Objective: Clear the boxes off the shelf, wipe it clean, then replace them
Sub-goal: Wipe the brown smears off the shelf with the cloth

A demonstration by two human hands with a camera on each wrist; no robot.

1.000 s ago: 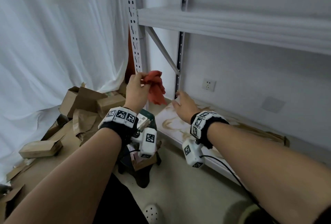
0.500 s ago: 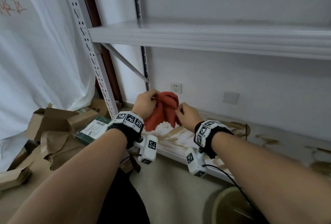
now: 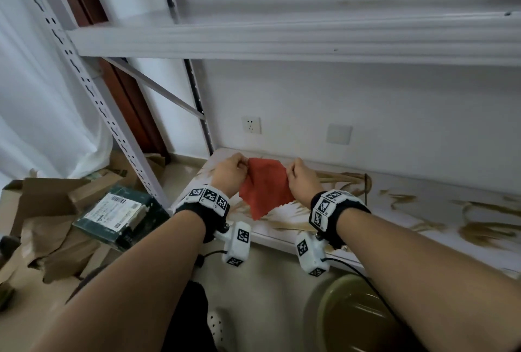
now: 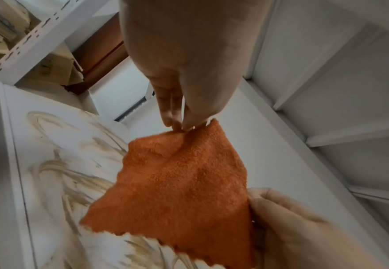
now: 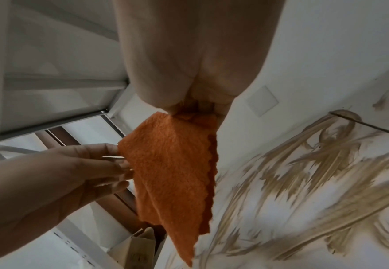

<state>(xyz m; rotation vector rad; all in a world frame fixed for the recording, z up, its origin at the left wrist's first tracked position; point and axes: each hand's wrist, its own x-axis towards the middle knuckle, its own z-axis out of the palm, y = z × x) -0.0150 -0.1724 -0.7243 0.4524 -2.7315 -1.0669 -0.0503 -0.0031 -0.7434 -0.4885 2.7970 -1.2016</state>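
A pale floor (image 3: 270, 275) runs along the foot of a white metal rack against a white wall. Nearest the camera, a round olive basin (image 3: 355, 315) sits on the floor at lower right, just in front of the lower shelf's front edge. To the left, torn cardboard boxes (image 3: 53, 210) and a dark green package (image 3: 118, 210) lie heaped on the floor beside the rack's perforated front upright (image 3: 84, 81), off the shelf.

Both forearms reach forward over the floor. The left hand (image 3: 229, 172) pinches one top corner of an orange cloth (image 3: 265, 188) between thumb and fingertips; the right hand (image 3: 300, 178) grips the opposite corner, fingers curled round it. The cloth hangs spread between them, its scalloped lower edge dangling just above the lower shelf (image 3: 423, 210), whether touching I cannot tell.

That shelf is white, smeared with brown streaks, bare of boxes. The upper shelf (image 3: 282, 41) spans overhead, leaving an open bay between. On the back wall sit a socket (image 3: 251, 124) and a blank plate (image 3: 339, 134).
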